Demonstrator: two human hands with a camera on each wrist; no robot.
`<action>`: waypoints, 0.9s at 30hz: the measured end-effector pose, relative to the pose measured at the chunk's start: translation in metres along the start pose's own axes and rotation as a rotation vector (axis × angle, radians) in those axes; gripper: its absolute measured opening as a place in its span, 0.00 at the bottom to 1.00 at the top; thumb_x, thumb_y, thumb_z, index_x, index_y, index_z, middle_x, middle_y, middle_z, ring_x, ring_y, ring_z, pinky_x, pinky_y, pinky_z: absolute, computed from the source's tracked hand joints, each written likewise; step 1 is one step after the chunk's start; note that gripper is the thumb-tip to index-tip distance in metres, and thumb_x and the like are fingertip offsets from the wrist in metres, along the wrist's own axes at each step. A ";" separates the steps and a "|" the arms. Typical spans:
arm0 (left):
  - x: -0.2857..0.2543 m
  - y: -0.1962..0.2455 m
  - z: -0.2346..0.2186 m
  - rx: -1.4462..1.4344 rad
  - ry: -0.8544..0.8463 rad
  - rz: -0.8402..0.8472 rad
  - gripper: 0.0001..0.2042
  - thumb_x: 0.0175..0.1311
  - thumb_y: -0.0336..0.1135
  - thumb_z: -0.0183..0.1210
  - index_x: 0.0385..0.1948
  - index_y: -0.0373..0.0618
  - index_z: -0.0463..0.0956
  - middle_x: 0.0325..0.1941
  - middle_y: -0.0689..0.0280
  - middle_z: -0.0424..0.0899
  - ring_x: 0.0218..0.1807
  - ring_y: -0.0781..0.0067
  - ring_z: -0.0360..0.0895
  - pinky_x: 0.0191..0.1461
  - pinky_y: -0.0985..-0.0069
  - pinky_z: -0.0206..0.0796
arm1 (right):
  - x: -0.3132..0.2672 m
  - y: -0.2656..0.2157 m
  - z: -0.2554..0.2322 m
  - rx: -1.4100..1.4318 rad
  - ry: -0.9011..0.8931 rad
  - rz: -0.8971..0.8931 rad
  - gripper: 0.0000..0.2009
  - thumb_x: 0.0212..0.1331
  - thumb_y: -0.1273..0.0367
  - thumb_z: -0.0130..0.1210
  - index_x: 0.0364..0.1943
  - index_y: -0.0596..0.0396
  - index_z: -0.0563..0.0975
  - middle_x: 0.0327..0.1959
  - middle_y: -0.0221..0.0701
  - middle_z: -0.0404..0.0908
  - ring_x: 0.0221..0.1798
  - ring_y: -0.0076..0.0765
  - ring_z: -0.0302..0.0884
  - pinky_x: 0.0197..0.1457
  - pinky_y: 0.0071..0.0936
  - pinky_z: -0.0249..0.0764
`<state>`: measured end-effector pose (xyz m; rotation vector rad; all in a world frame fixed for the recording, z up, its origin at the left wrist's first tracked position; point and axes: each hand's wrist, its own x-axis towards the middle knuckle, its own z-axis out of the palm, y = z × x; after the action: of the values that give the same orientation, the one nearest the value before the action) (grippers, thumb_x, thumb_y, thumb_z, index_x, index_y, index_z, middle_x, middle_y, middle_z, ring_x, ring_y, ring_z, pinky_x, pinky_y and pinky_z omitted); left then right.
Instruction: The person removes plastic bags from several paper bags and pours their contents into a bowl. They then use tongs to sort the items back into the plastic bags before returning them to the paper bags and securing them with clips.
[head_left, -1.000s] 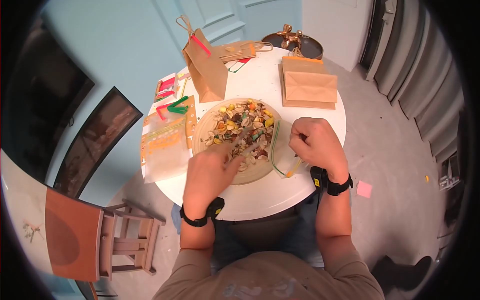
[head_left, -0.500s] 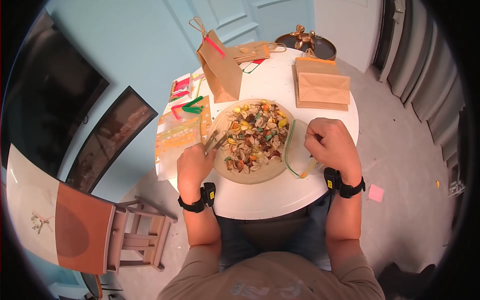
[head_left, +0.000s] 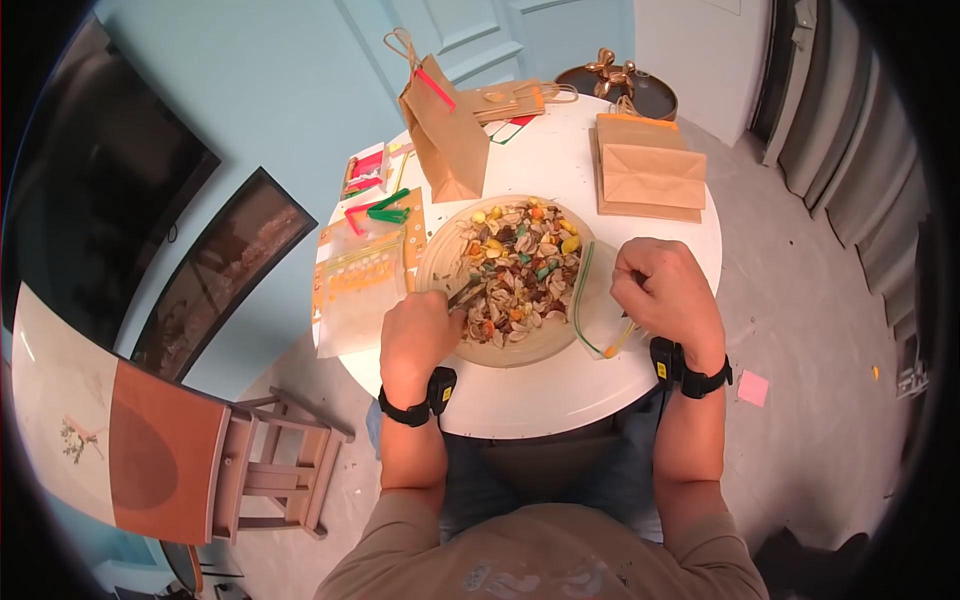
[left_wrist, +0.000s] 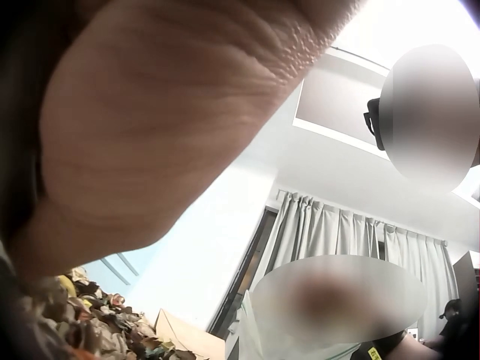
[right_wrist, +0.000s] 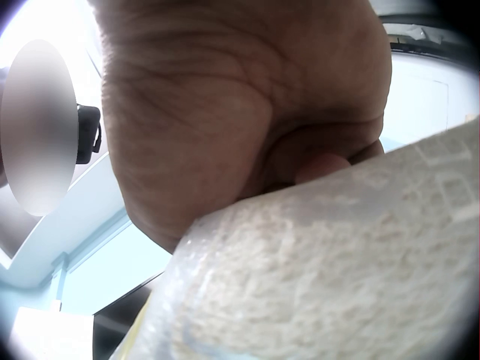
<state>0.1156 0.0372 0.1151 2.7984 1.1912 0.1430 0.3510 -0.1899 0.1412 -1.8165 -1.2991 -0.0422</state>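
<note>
Over the left side of a round tan dish [head_left: 535,357], my left hand [head_left: 420,335] holds tongs [head_left: 465,293]. Their tips reach into the potpourri [head_left: 520,265], a heap of dried petals with yellow, green and orange pieces. At the dish's right edge my right hand [head_left: 668,290] grips a clear zip bag [head_left: 596,295] by its upper part; the bag has a green and yellow seal line. Close up in the right wrist view, the bag [right_wrist: 337,262] looks whitish and bulges under the curled fingers. The left wrist view shows mostly the palm, with potpourri below.
A tall paper bag [head_left: 447,140] stands behind the dish, and folded paper bags [head_left: 650,180] lie at the back right. Flat zip bags [head_left: 362,300] and green clips [head_left: 388,207] lie to the left. A wooden chair [head_left: 280,470] stands left of the table.
My left hand with the tongs drew back left from the potpourri, then moved right into it again. The right hand keeps its grip on the zip bag. The head view has shifted slightly.
</note>
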 end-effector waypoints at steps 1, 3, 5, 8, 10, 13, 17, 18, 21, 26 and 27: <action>0.000 0.001 0.000 0.000 0.002 0.000 0.16 0.71 0.43 0.72 0.33 0.36 0.91 0.33 0.42 0.90 0.40 0.36 0.91 0.47 0.50 0.84 | 0.000 0.000 -0.001 0.001 -0.001 0.002 0.07 0.54 0.74 0.62 0.24 0.64 0.77 0.25 0.48 0.80 0.29 0.61 0.78 0.37 0.48 0.75; 0.001 0.000 0.001 -0.006 0.016 0.020 0.15 0.70 0.42 0.72 0.33 0.36 0.90 0.33 0.43 0.91 0.40 0.36 0.91 0.47 0.50 0.84 | -0.001 0.000 -0.002 0.006 0.002 0.001 0.07 0.54 0.74 0.62 0.25 0.64 0.77 0.25 0.48 0.80 0.30 0.61 0.78 0.37 0.48 0.75; 0.002 -0.002 0.003 -0.010 0.027 0.038 0.14 0.70 0.41 0.72 0.33 0.36 0.91 0.33 0.43 0.90 0.39 0.37 0.90 0.47 0.50 0.83 | -0.001 0.001 -0.003 0.011 0.005 0.000 0.07 0.54 0.74 0.62 0.25 0.64 0.77 0.25 0.48 0.80 0.30 0.61 0.78 0.37 0.47 0.75; 0.002 -0.005 0.003 -0.014 0.052 0.049 0.14 0.71 0.41 0.72 0.33 0.37 0.91 0.32 0.43 0.90 0.39 0.36 0.90 0.47 0.49 0.83 | -0.002 0.002 -0.005 0.014 0.003 0.003 0.07 0.54 0.74 0.62 0.25 0.64 0.77 0.25 0.48 0.80 0.30 0.61 0.78 0.37 0.47 0.75; 0.000 -0.004 -0.001 -0.016 0.086 0.035 0.13 0.71 0.41 0.72 0.33 0.39 0.91 0.32 0.43 0.90 0.38 0.36 0.89 0.46 0.49 0.82 | -0.002 0.000 -0.007 0.011 -0.003 0.013 0.07 0.54 0.73 0.62 0.25 0.63 0.77 0.25 0.47 0.80 0.30 0.61 0.79 0.37 0.48 0.75; -0.007 0.000 -0.009 -0.093 0.182 0.035 0.12 0.71 0.41 0.72 0.34 0.40 0.90 0.30 0.43 0.88 0.37 0.35 0.88 0.44 0.48 0.80 | -0.002 0.004 -0.008 -0.005 -0.008 -0.016 0.07 0.55 0.72 0.62 0.25 0.62 0.78 0.26 0.46 0.81 0.31 0.61 0.79 0.38 0.48 0.76; -0.022 0.026 -0.032 -0.203 0.162 0.155 0.11 0.72 0.39 0.72 0.34 0.40 0.89 0.29 0.45 0.87 0.35 0.37 0.87 0.42 0.50 0.78 | 0.000 0.009 -0.006 -0.007 -0.007 -0.040 0.07 0.55 0.71 0.62 0.25 0.61 0.80 0.26 0.45 0.82 0.31 0.60 0.81 0.38 0.48 0.78; -0.026 0.034 -0.037 -0.251 0.137 0.192 0.11 0.71 0.38 0.72 0.36 0.39 0.89 0.28 0.46 0.87 0.35 0.38 0.87 0.41 0.52 0.78 | 0.000 0.008 -0.006 -0.007 -0.008 -0.034 0.07 0.55 0.71 0.62 0.25 0.61 0.80 0.26 0.45 0.83 0.31 0.59 0.82 0.38 0.48 0.78; -0.034 0.059 -0.040 -0.341 0.157 0.399 0.10 0.70 0.37 0.73 0.39 0.39 0.90 0.29 0.48 0.87 0.34 0.41 0.87 0.39 0.55 0.77 | -0.001 0.007 -0.008 -0.022 -0.012 -0.024 0.06 0.56 0.71 0.62 0.26 0.60 0.82 0.26 0.45 0.84 0.31 0.59 0.83 0.39 0.48 0.78; -0.037 0.075 -0.035 -0.268 0.136 0.528 0.14 0.67 0.39 0.76 0.45 0.37 0.89 0.36 0.50 0.91 0.34 0.46 0.89 0.40 0.56 0.79 | -0.002 0.005 -0.011 0.021 -0.009 -0.016 0.06 0.56 0.71 0.62 0.26 0.61 0.83 0.27 0.46 0.85 0.32 0.59 0.83 0.39 0.48 0.79; -0.039 0.072 -0.035 -0.268 0.129 0.485 0.15 0.67 0.39 0.76 0.46 0.37 0.89 0.36 0.50 0.91 0.34 0.46 0.89 0.40 0.56 0.79 | -0.002 0.006 -0.011 0.007 -0.005 -0.013 0.06 0.56 0.71 0.62 0.26 0.61 0.83 0.27 0.46 0.85 0.32 0.59 0.84 0.39 0.48 0.79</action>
<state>0.1360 -0.0384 0.1568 2.8016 0.4426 0.4839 0.3599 -0.1992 0.1432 -1.8034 -1.3130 -0.0407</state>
